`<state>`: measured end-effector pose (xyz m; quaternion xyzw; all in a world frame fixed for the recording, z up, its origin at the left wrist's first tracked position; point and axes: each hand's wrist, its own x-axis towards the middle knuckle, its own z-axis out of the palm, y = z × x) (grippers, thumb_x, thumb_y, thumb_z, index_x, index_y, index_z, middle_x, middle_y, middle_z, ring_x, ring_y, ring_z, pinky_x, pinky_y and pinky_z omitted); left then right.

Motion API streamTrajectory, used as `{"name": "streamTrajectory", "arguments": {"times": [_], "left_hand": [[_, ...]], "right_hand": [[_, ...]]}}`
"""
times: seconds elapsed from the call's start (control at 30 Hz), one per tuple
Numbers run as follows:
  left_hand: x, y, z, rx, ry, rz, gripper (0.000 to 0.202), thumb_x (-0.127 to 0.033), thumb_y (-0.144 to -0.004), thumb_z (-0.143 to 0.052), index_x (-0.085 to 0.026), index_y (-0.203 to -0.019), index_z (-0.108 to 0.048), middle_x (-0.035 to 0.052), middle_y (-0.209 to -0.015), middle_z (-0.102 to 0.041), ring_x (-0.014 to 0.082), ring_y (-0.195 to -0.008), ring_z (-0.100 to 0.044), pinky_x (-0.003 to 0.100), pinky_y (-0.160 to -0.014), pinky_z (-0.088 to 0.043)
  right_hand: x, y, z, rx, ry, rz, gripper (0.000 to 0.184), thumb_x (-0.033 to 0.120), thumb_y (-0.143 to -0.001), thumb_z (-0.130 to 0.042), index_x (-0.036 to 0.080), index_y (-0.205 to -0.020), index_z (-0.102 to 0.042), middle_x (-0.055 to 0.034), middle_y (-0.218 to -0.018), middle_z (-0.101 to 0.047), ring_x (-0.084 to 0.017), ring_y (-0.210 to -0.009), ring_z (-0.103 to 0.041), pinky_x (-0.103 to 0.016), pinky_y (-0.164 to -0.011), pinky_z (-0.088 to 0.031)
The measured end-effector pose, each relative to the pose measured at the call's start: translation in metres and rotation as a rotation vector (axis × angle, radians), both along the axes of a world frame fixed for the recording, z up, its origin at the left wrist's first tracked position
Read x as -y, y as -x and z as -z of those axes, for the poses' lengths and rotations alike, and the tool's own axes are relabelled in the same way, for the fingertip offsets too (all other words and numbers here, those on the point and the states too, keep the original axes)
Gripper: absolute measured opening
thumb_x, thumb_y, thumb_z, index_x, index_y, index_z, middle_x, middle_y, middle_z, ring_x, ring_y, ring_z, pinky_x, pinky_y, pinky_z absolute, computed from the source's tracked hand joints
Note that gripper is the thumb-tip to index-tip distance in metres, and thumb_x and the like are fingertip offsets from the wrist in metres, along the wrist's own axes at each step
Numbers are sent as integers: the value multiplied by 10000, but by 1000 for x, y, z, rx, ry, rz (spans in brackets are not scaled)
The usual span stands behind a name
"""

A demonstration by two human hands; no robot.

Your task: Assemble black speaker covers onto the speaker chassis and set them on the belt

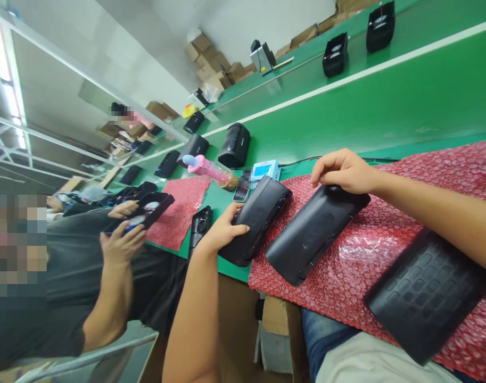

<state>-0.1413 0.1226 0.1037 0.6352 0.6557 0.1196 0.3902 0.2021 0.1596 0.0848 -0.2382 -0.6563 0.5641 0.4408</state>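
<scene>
My left hand (224,229) grips the left side of a black speaker casing (262,218), its thumb lying across the top. To the right, a second black speaker casing (316,234) lies tilted on red bubble wrap (346,271). My right hand (344,171) is at that casing's far end with curled fingers; its palm side is hidden. Under my right forearm rests a third black casing (424,292), with a pattern of rounded rectangles on its face.
Beyond my hands are a light-blue device with a screen (266,170), a pink-topped bottle (213,171) and a standing speaker (235,144). Open casings (335,55) sit on the green bench (426,101). At left, a co-worker's hands (125,236) hold an open casing (150,210).
</scene>
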Motion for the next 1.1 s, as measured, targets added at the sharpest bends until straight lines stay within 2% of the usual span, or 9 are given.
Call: {"name": "streamTrajectory", "arguments": {"times": [0.27, 0.37, 0.43, 0.57, 0.63, 0.7, 0.83, 1.1], "left_hand": [[1, -3, -2, 12, 8, -6, 559, -333, -587, -634, -208, -1100, -450, 59, -1078, -584, 293, -1035, -582, 426, -876, -492], [1, -3, -2, 12, 7, -7, 555, -331, -589, -635, -207, -1098, -451, 58, -1080, -578, 292, -1040, -574, 426, -885, -483], [1, -3, -2, 12, 7, -6, 552, -327, -586, -637, -205, -1093, -453, 58, -1082, -575, 290, -1046, -569, 421, -894, -477], [-1, -2, -2, 15, 10, -7, 556, -332, -578, -636, -205, -1086, -448, 53, -1065, -569, 289, -1028, -568, 415, -872, -479], [-1, -1, -1, 13, 8, -8, 558, -335, -572, -635, -204, -1082, -450, 50, -1057, -565, 288, -1023, -564, 412, -869, -474], [-2, 0, 0, 11, 6, -6, 566, -340, -567, -631, -201, -1085, -451, 50, -1054, -562, 287, -1012, -562, 409, -864, -469], [-2, 0, 0, 8, 4, -3, 583, -345, -569, -617, -192, -1105, -448, 55, -1054, -565, 284, -996, -564, 404, -851, -469], [-1, -1, -2, 11, -8, 10, 578, -346, -556, -617, -193, -1090, -458, 41, -1020, -569, 262, -942, -555, 387, -822, -458]], "right_hand": [[-1, -1, 1, -15, -33, -9, 121, 168, -652, -546, 174, -683, -663, -7, -699, -664, -139, -684, -597, -259, -672, -474], [-1, -2, 2, 22, -149, -29, 119, 185, -710, -543, 164, -741, -656, -25, -741, -669, -147, -705, -607, -264, -669, -472], [3, -2, 5, 82, -393, -78, 153, 231, -760, -549, 152, -827, -661, -57, -814, -673, -170, -763, -613, -293, -710, -475], [22, 6, 11, 372, -1040, -152, 331, 377, -772, -567, 130, -974, -658, -135, -908, -632, -257, -817, -580, -404, -740, -469], [34, 12, 14, 503, -1246, -180, 447, 424, -734, -638, 117, -1060, -633, -166, -983, -614, -295, -858, -576, -439, -747, -478], [42, 17, 15, 586, -1370, -206, 542, 417, -684, -730, 118, -1116, -599, -188, -1093, -598, -328, -960, -576, -466, -807, -483], [47, 21, 19, 663, -1417, -171, 504, 401, -654, -790, 134, -1038, -602, -214, -1233, -560, -350, -1128, -543, -498, -924, -467], [44, 17, 30, 533, -1403, -139, 283, 353, -736, -712, 144, -907, -627, -181, -1263, -575, -371, -1163, -546, -521, -934, -486]]}}
